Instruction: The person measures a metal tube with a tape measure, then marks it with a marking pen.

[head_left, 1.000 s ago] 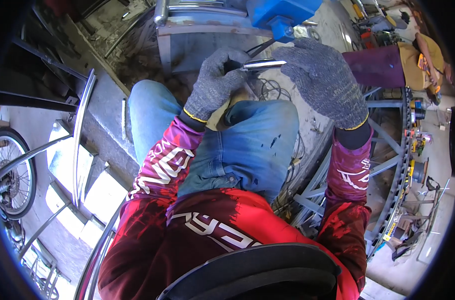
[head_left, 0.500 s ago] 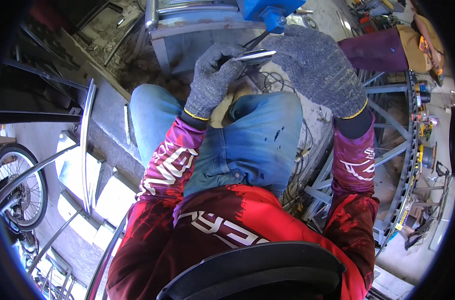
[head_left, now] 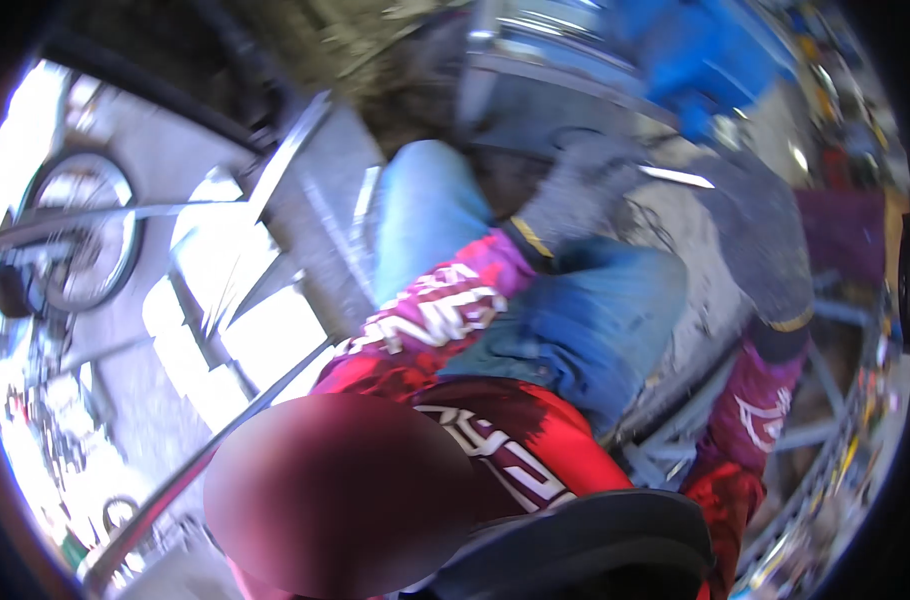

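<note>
A short, shiny metal tube [head_left: 678, 177] spans the gap between my two gloved hands, above my knees. My left hand [head_left: 593, 188], in a grey knit glove, is closed around its left end. At the other end is my right hand [head_left: 760, 225], in a matching glove, with its fingers closed on the piece. Motion blur softens both sets of fingertips. Just beyond the hands stands a blue machine [head_left: 705, 60], beside a grey metal stand [head_left: 520, 110] with bright metal bars on top.
A bicycle wheel [head_left: 80, 230] is at the left, near long metal bars. Welded grey framework [head_left: 815, 440] lies at lower right, below a purple sheet [head_left: 840, 230]. Loose cables [head_left: 650, 225] run across the floor between my hands. A blurred dark red oval [head_left: 340, 495] covers the lower left.
The view has swung, so my hands, the tube and the blue machine appear farther right and everything is smeared. Both hands stay at the tube. A blurred oval has appeared at lower left.
</note>
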Tool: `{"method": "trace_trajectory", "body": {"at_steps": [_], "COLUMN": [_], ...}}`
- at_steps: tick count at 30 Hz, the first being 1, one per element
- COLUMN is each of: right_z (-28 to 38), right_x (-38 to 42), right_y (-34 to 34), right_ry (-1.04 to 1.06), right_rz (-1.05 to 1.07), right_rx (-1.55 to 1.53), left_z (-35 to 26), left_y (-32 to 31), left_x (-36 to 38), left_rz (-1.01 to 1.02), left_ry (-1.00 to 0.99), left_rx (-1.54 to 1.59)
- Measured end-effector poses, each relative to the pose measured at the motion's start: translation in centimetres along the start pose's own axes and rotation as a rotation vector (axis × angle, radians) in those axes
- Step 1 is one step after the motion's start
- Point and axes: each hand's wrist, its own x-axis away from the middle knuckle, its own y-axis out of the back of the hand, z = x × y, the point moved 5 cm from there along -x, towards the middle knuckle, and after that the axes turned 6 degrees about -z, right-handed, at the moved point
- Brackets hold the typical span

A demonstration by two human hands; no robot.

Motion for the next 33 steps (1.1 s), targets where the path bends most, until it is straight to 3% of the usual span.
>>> {"method": "trace_trajectory", "body": {"at_steps": [2,4,6,8,10,11,12,13,14,16,17,18,20,21,22,23,24,25,26,27,28,29,30,32,33], "right_z": [0.4,-0.5,-0.6,-1.2,-1.7,-1.9,-3.1,-4.6,-5.2,-7.4,-7.5,-6.6,-6.4,-6.7,-8.4,-9.1,-8.2,-7.9,-7.6,-7.4,-7.3,-7.2,-6.9,-5.6,-5.8], "right_x": [-0.2,-0.1,0.3,0.6,1.3,1.7,2.3,3.9,5.8,10.3,10.3,10.4,13.2,15.3,17.8,19.1,17.8,16.7,15.8,15.2,15.0,14.8,14.5,12.8,13.1], "right_y": [0.0,-0.4,-0.6,-0.6,-1.0,-1.2,-1.0,-1.3,-2.8,-7.6,-11.2,-13.9,-21.4,-24.5,-28.9,-31.7,-29.3,-27.2,-25.8,-25.8,-26.5,-26.7,-26.3,-23.2,-24.8], "right_ry": [0.073,-0.087,-0.072,-0.052,0.055,0.073,-0.093,-0.261,-0.251,-0.509,-0.239,0.148,0.066,0.081,-0.398,-0.837,-0.522,-0.390,-0.261,-0.262,-0.440,-0.595,-0.599,-0.298,-0.473], "right_rz": [-0.143,-0.077,-0.084,-0.160,-0.236,-0.294,-0.417,-0.516,-0.539,-0.903,-0.829,-0.583,-0.634,-0.627,-0.828,-0.965,-0.820,-0.795,-0.774,-0.750,-0.746,-0.726,-0.696,-0.515,-0.580], "right_rx": [-0.110,-0.136,-0.119,-0.122,-0.072,-0.092,-0.359,-0.628,-0.637,-0.553,-1.490,-2.377,-2.528,-2.552,-2.317,-2.006,-2.759,-2.712,-2.655,-2.666,-2.458,-2.240,-2.247,-1.131,-1.155], "left_z": [0.8,1.1,0.1,3.5,5.0,5.3,6.0,6.5,7.4,10.2,11.2,10.6,9.1,7.4,5.7,1.5,-3.3,-5.4,-10.7,-17.4,-21.3,-23.0,-22.4,-28.6,-32.7], "left_y": [-0.5,-0.6,-0.3,0.3,2.1,2.4,2.7,2.9,3.1,3.8,4.0,3.7,3.3,2.6,2.2,1.1,-0.3,-0.8,-2.0,-3.0,-3.5,-3.8,-3.3,0.2,1.6], "left_x": [-0.1,-0.2,0.1,1.3,2.6,3.7,4.4,4.7,5.1,5.8,5.9,5.6,4.8,3.7,2.6,1.0,-1.2,-3.5,-4.7,-5.3,-5.9,-7.5,-7.2,-9.0,-7.9], "left_rz": [0.025,0.116,0.095,0.172,0.106,0.075,0.042,0.110,0.176,0.170,0.160,0.161,0.010,-0.038,-0.092,-0.071,-0.045,-0.024,-0.100,-0.148,-0.244,-0.353,-0.368,-0.348,-0.331], "left_ry": [0.004,0.128,-0.010,0.043,-0.132,-0.128,-0.119,0.044,0.208,0.139,0.091,0.084,0.215,0.087,-0.039,-0.152,-0.262,-0.148,-0.298,-0.489,-0.691,-1.101,-1.087,-1.076,-1.073], "left_rx": [0.124,0.116,-0.068,-0.091,-0.450,-0.517,-0.567,-0.626,-0.678,-0.753,-0.807,-0.823,-0.427,-0.542,-0.664,-0.593,-0.513,-0.529,-0.478,-0.562,-0.986,-1.084,-1.101,-1.092,-1.080]}}
